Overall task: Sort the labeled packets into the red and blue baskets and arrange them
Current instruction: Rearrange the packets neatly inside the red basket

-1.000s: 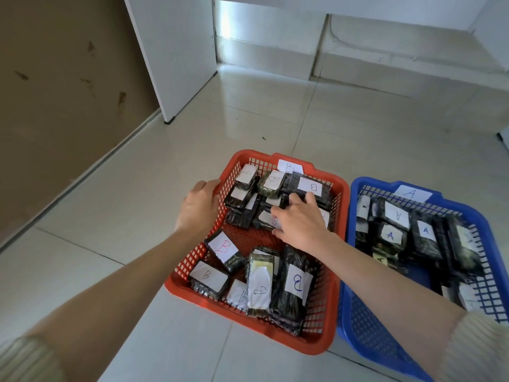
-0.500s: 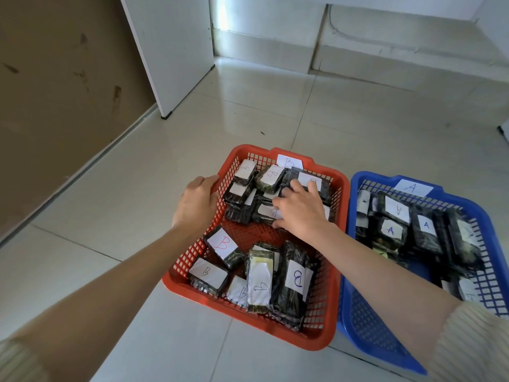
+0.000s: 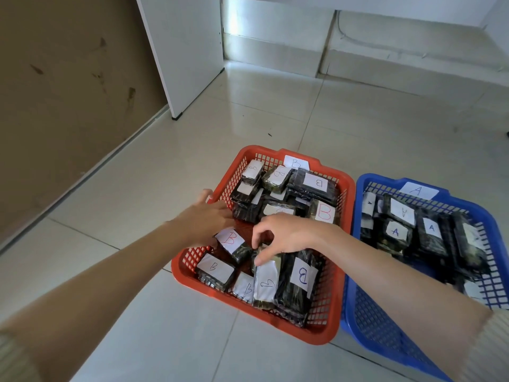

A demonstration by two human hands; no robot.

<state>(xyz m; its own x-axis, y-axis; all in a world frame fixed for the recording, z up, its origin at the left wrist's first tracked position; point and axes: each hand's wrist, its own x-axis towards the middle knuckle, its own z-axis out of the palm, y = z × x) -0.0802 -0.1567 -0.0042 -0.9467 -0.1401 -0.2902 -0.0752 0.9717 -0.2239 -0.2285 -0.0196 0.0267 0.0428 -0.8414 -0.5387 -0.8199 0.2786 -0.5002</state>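
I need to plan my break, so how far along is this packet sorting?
Sorting looks done: readable labels in the red basket say B, those in the blue basket say A. In hand: the right hand pinches a near packet, the left hand reaches in beside it. Left: straightening the jumbled far pile.

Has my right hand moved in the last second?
Yes: the right hand has pulled back from the far pile to the near packets of the red basket.
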